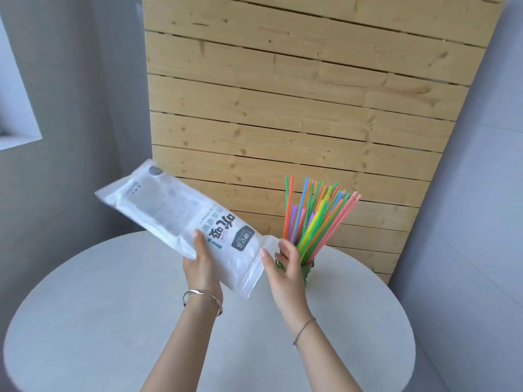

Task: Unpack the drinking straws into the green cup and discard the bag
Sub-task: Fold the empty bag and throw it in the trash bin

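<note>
My left hand grips the white plastic bag from below, holding it up over the table, tilted up to the left; the bag looks empty and flat. My right hand hovers with fingers apart between the bag's near end and the green cup, holding nothing. The cup stands on the round table, mostly hidden behind my right hand. Several colourful drinking straws stand fanned out in the cup, leaning right.
The round grey table fills the lower view. A pale wooden slatted panel leans against the wall right behind the cup. Grey walls stand on both sides, with a window recess at the far left.
</note>
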